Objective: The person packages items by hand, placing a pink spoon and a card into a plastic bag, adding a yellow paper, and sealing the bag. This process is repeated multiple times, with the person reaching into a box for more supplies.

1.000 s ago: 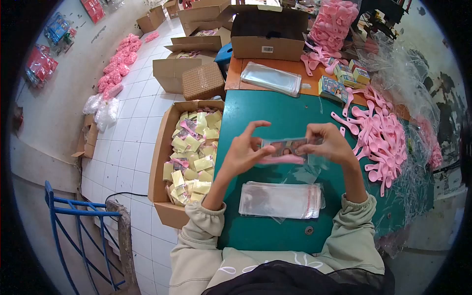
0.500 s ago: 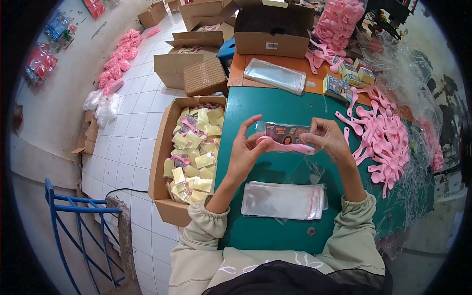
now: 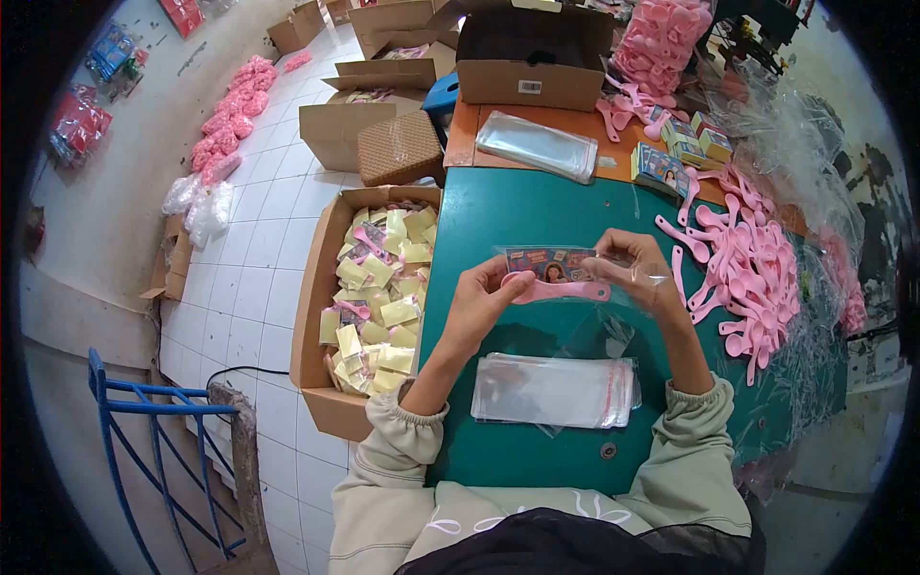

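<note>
Above the green table (image 3: 537,211) I hold a small clear bag (image 3: 565,273) with a printed card and a pink plastic spoon (image 3: 561,290) inside. My left hand (image 3: 477,307) pinches its left end, fingers curled. My right hand (image 3: 640,273) grips the right end, where the bag's clear flap sticks out. A flat stack of empty clear bags (image 3: 554,390) lies on the table just below my hands.
A heap of pink spoons (image 3: 752,273) lies at the right. Printed card packs (image 3: 663,168) and another bag stack (image 3: 533,146) sit on the orange table behind. An open carton of packed yellow items (image 3: 379,297) stands at the left on the floor. More cartons stand beyond.
The bagged spoon has dropped a little and levelled out. My left fingers, spread before, have closed onto the bag's left end. The right hand keeps its grip.
</note>
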Tool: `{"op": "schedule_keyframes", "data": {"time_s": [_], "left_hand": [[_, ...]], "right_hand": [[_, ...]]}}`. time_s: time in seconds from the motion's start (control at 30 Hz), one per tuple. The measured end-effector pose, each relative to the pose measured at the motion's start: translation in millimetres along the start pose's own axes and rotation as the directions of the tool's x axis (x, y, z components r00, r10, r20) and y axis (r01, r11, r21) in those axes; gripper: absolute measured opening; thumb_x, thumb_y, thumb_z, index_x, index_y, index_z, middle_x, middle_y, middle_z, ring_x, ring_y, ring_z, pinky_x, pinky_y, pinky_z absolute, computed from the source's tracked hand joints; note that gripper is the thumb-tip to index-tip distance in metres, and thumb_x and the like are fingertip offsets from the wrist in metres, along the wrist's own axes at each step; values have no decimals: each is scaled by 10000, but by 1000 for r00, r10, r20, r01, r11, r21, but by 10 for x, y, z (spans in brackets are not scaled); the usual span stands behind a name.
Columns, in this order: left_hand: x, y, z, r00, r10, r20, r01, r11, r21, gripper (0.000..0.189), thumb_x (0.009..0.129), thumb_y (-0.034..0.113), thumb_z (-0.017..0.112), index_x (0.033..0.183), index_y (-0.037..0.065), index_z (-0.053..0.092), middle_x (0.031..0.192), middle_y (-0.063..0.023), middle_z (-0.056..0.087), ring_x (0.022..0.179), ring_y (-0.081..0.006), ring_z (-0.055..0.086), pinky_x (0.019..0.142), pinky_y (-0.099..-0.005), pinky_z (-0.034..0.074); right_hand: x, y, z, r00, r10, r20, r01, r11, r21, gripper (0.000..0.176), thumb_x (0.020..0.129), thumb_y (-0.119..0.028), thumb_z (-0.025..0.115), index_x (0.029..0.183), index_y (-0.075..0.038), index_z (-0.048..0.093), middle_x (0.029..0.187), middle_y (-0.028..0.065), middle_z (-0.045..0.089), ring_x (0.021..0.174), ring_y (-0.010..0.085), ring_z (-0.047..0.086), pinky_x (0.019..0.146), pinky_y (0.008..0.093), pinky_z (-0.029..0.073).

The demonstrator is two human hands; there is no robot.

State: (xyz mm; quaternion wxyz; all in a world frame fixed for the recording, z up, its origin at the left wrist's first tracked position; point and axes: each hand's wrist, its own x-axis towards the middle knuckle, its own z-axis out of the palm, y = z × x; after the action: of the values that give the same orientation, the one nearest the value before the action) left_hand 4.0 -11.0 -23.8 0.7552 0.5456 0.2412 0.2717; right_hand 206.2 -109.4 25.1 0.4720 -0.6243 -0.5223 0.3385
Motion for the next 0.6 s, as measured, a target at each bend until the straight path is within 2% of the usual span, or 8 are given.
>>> {"op": "schedule_keyframes", "data": {"time_s": [0.07,0.17,0.27,0.37,0.43,0.47,0.57,0.6], "left_hand": [[4,-1,-53,1000,-28,1,28,999,19,319,850,90,633,1128,-41,548,979,-60,640,889,-88,593,783,-209,486],[15,-38,-54,997,31,65,-29,999,-43,438,856,116,635,1231,-22,455,967,-68,638,889,-99,593,785,-224,489],[10,-35,56,990,140,-17,-141,989,-34,565,859,132,634,1323,18,332,985,-107,625,878,-130,603,773,-250,504],[48,-180,33,934,328,-143,-224,847,483,603,914,201,558,1375,59,195,1021,-160,607,889,-186,625,764,-279,521],[18,-158,49,998,-65,0,65,994,91,602,949,230,481,1396,70,111,1044,-186,595,915,-221,629,765,-303,530],[1,-139,60,964,-234,129,246,965,-89,602,966,244,443,1407,76,69,1056,-199,589,928,-238,631,765,-316,534],[-78,-90,93,930,-323,177,335,941,-42,561,1001,232,301,1425,127,-52,1083,-224,567,983,-286,616,799,-362,530],[-84,-87,74,930,-331,158,343,937,-61,590,994,188,323,1429,140,-72,1096,-233,561,992,-294,612,804,-369,532]], "right_hand": [[3,-7,-7,998,-27,61,26,1000,7,184,782,-130,700,719,6,594,642,11,584,575,49,512,510,199,405],[-23,50,-23,989,139,60,-145,981,127,156,785,-112,689,732,13,611,633,4,576,597,54,517,526,214,404],[-6,117,-66,1000,-6,-29,2,990,-139,140,780,-100,686,763,24,622,604,32,576,580,74,528,534,227,429],[-10,75,7,958,-141,-248,44,932,-361,177,764,-120,697,842,23,628,679,109,612,601,131,582,546,251,471],[-10,32,131,974,-166,-152,101,925,-367,247,758,-111,696,963,-1,613,846,115,620,745,171,610,618,269,486],[-23,23,173,978,-178,-105,128,921,-368,298,755,-106,695,1023,-13,606,930,118,624,817,192,624,654,279,494],[-114,55,227,948,-248,200,312,847,-430,431,738,-118,699,1140,-40,562,1176,157,528,994,289,577,768,344,494],[-135,27,228,950,-203,236,291,850,-440,414,729,-118,699,1113,-48,562,1181,143,494,1031,308,531,842,377,457]]}}
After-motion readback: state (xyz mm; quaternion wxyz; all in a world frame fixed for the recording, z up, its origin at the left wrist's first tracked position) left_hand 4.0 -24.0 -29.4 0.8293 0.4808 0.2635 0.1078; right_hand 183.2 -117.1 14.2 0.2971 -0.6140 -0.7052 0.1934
